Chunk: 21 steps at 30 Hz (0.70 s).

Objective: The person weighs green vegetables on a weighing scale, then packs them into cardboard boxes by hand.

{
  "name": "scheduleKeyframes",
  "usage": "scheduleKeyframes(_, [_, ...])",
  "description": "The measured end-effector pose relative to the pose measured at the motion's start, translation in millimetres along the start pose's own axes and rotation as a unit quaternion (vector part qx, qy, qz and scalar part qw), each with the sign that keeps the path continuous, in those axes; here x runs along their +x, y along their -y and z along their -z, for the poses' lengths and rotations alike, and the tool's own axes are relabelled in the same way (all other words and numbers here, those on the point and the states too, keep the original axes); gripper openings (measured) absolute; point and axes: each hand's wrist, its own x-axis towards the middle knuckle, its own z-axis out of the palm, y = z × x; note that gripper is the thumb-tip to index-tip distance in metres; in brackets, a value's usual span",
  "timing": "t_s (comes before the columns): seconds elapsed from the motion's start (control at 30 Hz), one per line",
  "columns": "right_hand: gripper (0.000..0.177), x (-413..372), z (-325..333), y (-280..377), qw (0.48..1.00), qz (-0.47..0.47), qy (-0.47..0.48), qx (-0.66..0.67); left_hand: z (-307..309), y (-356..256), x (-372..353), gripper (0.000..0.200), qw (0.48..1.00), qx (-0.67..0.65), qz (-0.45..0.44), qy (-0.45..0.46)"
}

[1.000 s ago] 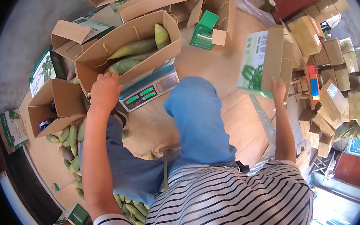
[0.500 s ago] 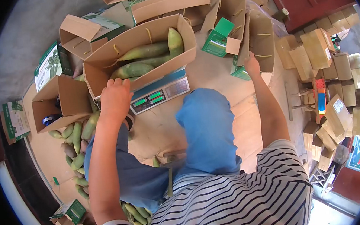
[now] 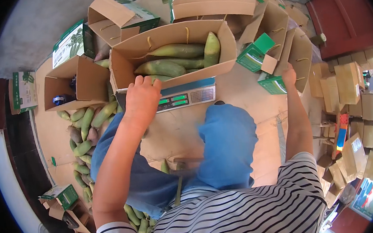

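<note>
A long cardboard box (image 3: 179, 79) holding several large green radishes (image 3: 176, 51) stands on a digital scale (image 3: 197, 98) with lit green displays. My left hand (image 3: 141, 96) is curled over the near wall of this box, close to its left end, fingertips inside the rim. Farther right, my right hand (image 3: 288, 75) grips the near end of another cardboard box (image 3: 302, 55) with yellow rope handles. Its fingers are partly hidden there. A small green carton (image 3: 252, 58) with an open flap sits between the two boxes.
Loose radishes (image 3: 83, 147) are heaped on the floor to my left, beside an open box (image 3: 75, 84) with a blue item inside. More boxes (image 3: 214, 6) lie beyond the scale. Stacked cartons (image 3: 348, 84) line the right side, near a dark red door (image 3: 346, 13).
My view has turned, so the boxes, scale and floor appear farther right. Both hands keep their places on the two box edges.
</note>
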Motion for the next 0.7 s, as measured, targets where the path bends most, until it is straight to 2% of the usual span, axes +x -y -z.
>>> scheduleKeyframes(0.13, [0.04, 22.5, 4.5, -7.1, 0.998, 0.016, 0.055, -0.018, -3.6, 0.9, 2.5, 0.03, 1.0, -0.007, -0.01, -0.008])
scheduleKeyframes(0.17, [0.036, 26.9, 5.0, -4.1, 0.999, -0.034, 0.026, -0.021, -4.3, 1.3, 3.2, 0.029, 1.0, -0.006, -0.014, -0.012])
scheduleKeyframes(0.23, [0.035, 21.6, 32.3, 51.9, 0.99, 0.078, -0.113, -0.014, -8.2, 1.2, 5.6, 0.027, 1.0, 0.011, -0.013, 0.006])
scheduleKeyframes(0.3, [0.039, 8.9, 63.3, 140.0, 0.973, 0.187, -0.118, 0.066, -14.7, 1.2, 7.9, 0.025, 0.999, 0.028, -0.021, 0.011])
scheduleKeyframes(0.33, [0.04, 11.4, 66.1, 171.4, 0.943, 0.299, -0.098, 0.106, -17.5, 1.1, 9.0, 0.021, 0.999, 0.028, -0.015, 0.012])
scheduleKeyframes(0.37, [0.036, 0.3, 84.7, 220.6, 0.938, 0.297, 0.024, 0.178, -19.7, 0.4, 10.9, 0.019, 0.999, 0.029, -0.011, 0.011])
scheduleKeyframes(0.4, [0.032, -6.5, 81.0, 257.8, 0.906, 0.406, -0.065, 0.1, -21.3, -1.0, 13.0, 0.018, 0.999, 0.03, -0.008, 0.009])
scheduleKeyframes(0.47, [0.037, -18.9, 80.8, 320.2, 0.869, 0.485, -0.036, 0.092, -24.2, -1.6, 16.2, 0.015, 1.0, 0.003, -0.002, 0.021])
scheduleKeyframes(0.57, [0.043, -21.7, 55.4, 384.4, 0.859, 0.508, 0.052, 0.032, -30.0, -2.3, 20.2, 0.016, 0.999, -0.024, 0.005, 0.027])
scheduleKeyframes(0.6, [0.045, -25.6, 46.9, 395.8, 0.882, 0.456, 0.119, 0.008, -32.0, -2.6, 22.8, 0.019, 0.999, -0.031, 0.005, 0.027])
scheduleKeyframes(0.63, [0.041, -24.6, 34.4, 402.7, 0.883, 0.424, 0.199, -0.029, -34.3, -2.4, 24.6, 0.018, 0.999, -0.022, 0.011, 0.024])
scheduleKeyframes(0.67, [0.026, -27.1, 25.0, 402.6, 0.89, 0.439, 0.12, -0.028, -37.2, -2.5, 25.6, 0.017, 1.0, -0.015, 0.014, 0.02])
scheduleKeyframes(0.7, [0.016, -27.4, 23.5, 400.8, 0.889, 0.444, 0.11, -0.027, -39.1, -4.3, 26.4, 0.017, 1.0, -0.01, 0.013, 0.018])
